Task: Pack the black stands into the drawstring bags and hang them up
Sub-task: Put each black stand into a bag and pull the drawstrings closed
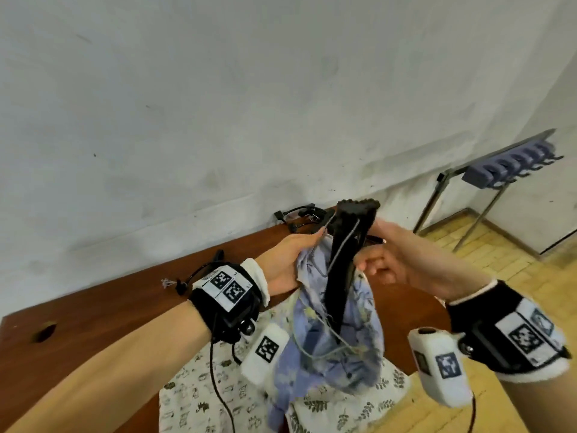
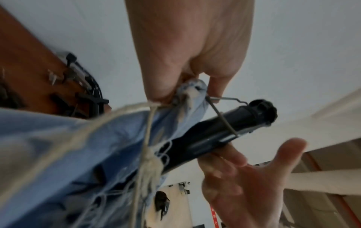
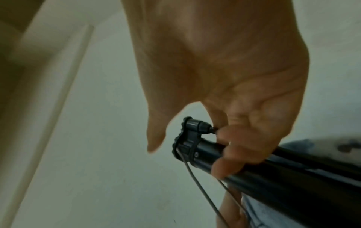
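Left hand [image 1: 282, 260] pinches the blue bag [image 1: 331, 345] rim, right hand [image 1: 390, 260] grips the stand [image 1: 343, 260]; only the head view shows the far-right hook rack [image 1: 512, 164].

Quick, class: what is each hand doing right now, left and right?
Left hand: closed, pinching the rim of the blue drawstring bag.
Right hand: closed round the black stand, which sits partly in the bag.

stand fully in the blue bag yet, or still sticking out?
Partly in: the black stand's knobbed top sticks out above the blue drawstring bag's mouth.
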{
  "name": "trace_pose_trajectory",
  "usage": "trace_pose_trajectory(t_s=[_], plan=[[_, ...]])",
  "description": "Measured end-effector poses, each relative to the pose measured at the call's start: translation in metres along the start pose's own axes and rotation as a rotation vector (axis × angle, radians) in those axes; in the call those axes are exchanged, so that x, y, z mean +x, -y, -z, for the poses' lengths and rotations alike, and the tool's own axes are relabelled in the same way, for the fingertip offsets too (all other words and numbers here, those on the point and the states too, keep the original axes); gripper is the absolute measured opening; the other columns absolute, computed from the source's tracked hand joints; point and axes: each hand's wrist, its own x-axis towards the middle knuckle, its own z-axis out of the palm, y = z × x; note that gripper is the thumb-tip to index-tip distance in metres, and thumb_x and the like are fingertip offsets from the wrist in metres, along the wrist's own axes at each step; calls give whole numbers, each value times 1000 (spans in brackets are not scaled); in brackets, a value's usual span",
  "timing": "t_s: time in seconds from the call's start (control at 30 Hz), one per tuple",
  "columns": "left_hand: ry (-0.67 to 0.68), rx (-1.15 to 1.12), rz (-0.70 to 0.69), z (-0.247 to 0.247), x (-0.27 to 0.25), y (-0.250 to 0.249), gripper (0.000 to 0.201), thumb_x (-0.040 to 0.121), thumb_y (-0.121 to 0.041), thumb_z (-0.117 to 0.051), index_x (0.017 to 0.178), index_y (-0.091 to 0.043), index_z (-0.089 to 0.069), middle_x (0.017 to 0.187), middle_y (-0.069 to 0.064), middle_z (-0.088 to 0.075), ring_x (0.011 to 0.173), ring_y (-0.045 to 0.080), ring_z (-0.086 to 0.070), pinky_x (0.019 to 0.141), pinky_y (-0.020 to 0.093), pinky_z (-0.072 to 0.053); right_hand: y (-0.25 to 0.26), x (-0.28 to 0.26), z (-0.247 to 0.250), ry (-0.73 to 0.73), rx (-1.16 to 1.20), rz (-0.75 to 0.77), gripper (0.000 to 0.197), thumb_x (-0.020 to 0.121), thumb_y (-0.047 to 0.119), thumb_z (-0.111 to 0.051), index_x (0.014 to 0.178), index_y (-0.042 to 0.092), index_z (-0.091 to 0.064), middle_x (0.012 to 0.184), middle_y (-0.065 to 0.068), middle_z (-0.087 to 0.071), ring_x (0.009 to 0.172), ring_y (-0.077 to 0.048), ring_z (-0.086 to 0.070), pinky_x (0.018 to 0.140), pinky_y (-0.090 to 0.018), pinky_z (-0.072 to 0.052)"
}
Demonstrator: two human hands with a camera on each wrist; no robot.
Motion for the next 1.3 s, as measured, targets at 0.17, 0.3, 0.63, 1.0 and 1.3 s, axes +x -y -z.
trace_pose_trajectory(t_s=[0.17, 0.3, 0.63, 1.0, 1.3], plan=[[-93, 42, 86, -6, 10, 41, 45, 92, -24, -56, 126, 6, -55, 106, 18, -64, 94, 33, -61, 84, 38, -52, -38, 12, -23, -345, -626, 213, 43, 71, 39, -79, 111, 40, -63, 95, 19, -71, 82, 2, -66, 75, -24, -53], [-251, 388, 26, 15, 20, 70, 19, 96, -6, -51, 108, 4, -61, 96, 13, -63, 92, 26, -60, 87, 37, -50, -102, 34, -12, -391, -529, 159, 43, 70, 21, -77, 107, 39, -62, 92, 10, -71, 83, -7, -65, 80, -39, -55], [-187, 1251, 89, 37, 21, 72, 58, 84, 0, -50, 133, -25, -31, 89, 15, -58, 62, 26, -53, 53, 35, -43, -143, 77, 2, -365, -351, 165, 52, 75, 28, -81, 117, 44, -55, 84, -10, -69, 69, -19, -67, 68, -33, -60], [-211, 718, -20, 30, 38, 44, 31, 81, -35, -73, 105, -24, -57, 93, -8, -62, 89, 12, -61, 84, 26, -48, -165, 98, 4, -209, -572, 59, 92, 86, 5, -62, 152, 24, -1, 88, -1, -56, 79, -18, -59, 75, -33, -52], [-247, 896, -62, 23, 62, 49, 20, 74, -28, -71, 73, -19, -54, 77, 1, -59, 79, 23, -59, 81, 42, -49, -217, 102, 14, -532, -1273, -135, 69, 89, 7, -55, 146, 17, -18, 130, -9, -42, 111, -31, -54, 75, -35, -48]])
